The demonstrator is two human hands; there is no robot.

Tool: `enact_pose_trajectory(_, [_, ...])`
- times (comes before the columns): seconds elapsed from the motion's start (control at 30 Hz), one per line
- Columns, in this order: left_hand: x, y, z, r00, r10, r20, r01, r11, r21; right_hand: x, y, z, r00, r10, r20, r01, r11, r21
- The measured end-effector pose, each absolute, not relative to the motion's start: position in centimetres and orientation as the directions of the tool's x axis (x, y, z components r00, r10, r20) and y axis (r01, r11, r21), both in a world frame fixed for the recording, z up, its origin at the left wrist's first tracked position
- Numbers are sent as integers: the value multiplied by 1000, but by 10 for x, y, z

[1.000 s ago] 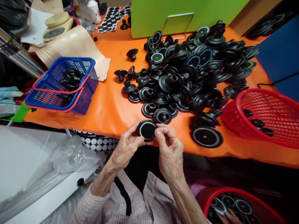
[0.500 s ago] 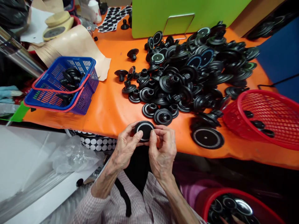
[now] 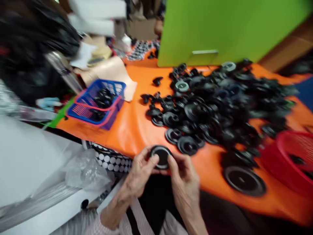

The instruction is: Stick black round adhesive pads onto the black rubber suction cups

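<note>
"Head view, what's on the work surface?"

"An orange-covered table (image 3: pixel 132 133) crowded with a heap of black discs (image 3: pixel 215 111), a green board (image 3: pixel 220 32) standing behind it. A blue plastic basket (image 3: pixel 110 120) sits left, a red mesh basket (image 3: pixel 290 147) at right."

"And the hands?"

"Left hand (image 3: pixel 139 173) curled, thumb and fingers gripping the rim of a black round disc (image 3: pixel 161 157). Right hand (image 3: pixel 184 178) closed on the opposite side, its fingers blurred. Neither has released it."

"Where is the disc?"

"Held between both hands at the table's near edge, close to the heap, motion blur across the frame."
</note>
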State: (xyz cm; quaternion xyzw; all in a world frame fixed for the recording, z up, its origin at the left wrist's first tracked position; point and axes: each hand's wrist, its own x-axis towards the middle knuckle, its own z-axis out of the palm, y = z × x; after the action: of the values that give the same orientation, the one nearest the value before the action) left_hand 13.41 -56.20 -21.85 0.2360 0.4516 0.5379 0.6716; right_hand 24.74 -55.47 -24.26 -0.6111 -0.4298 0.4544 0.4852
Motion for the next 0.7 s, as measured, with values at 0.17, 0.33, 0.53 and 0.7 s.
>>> enact_pose_trajectory(0.17, [91,-533,-197,-51,973,-224,-389,187,902,235,-530,-250,52,965,-258,-121,-250,-961])
enact_pose_trajectory(0.33, [17,-504,-128,-429,900,80,45,-68,997,221,-534,-253,-145,963,-229,35,-226,-973])
enact_pose_trajectory(0.53, [-11,-565,-153,-362,932,-12,183,83,980,237,-580,-292,-475,810,-343,363,-175,-915])
enact_pose_trajectory(0.7, [-12,-644,-304,-350,724,-594,-73,611,788,247,-583,-340,-420,878,-231,535,34,-844])
